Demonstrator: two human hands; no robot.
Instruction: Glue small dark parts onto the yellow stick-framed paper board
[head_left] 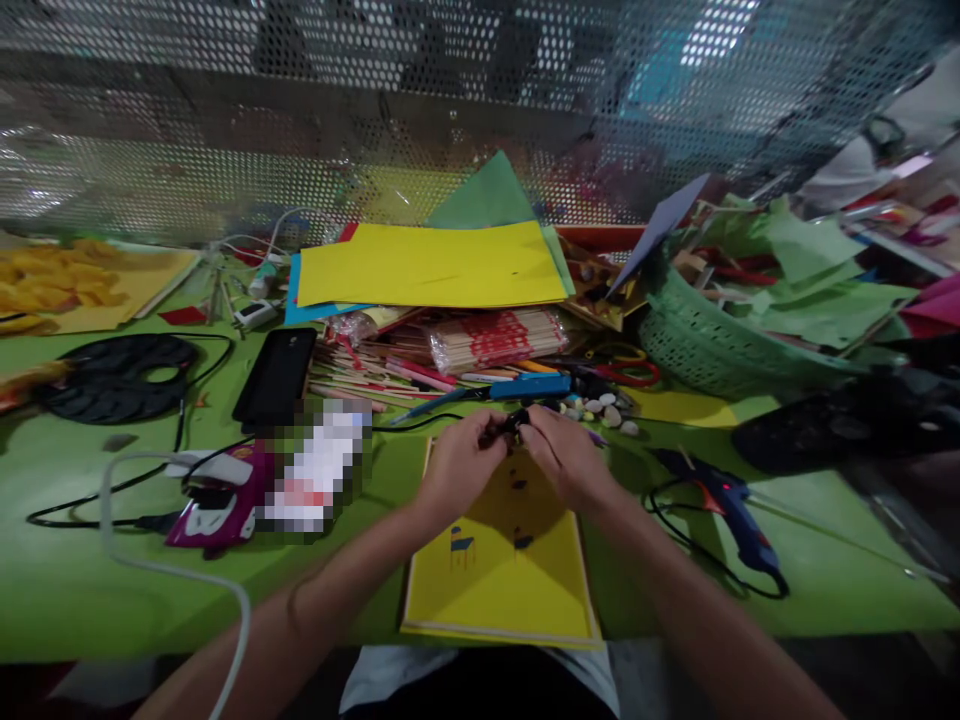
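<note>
My left hand (459, 462) and my right hand (564, 452) meet above a yellow board (501, 580) that lies at the near edge of the green table (67, 560). Both hands are closed in a pinch on a small dark piece (511, 424) held between their fingertips. What the piece is I cannot make out. Small dark shapes and a little blue chair figure (461, 546) are stuck on the yellow board.
A blue glue gun (731, 505) with a black cord lies to the right. A green basket (712, 340) of paper scraps stands at the back right. Yellow paper sheets (431, 265), stick bundles (495, 340), scissors (622, 372), pebbles (607, 410), a black phone (276, 378) and cables lie behind and to the left.
</note>
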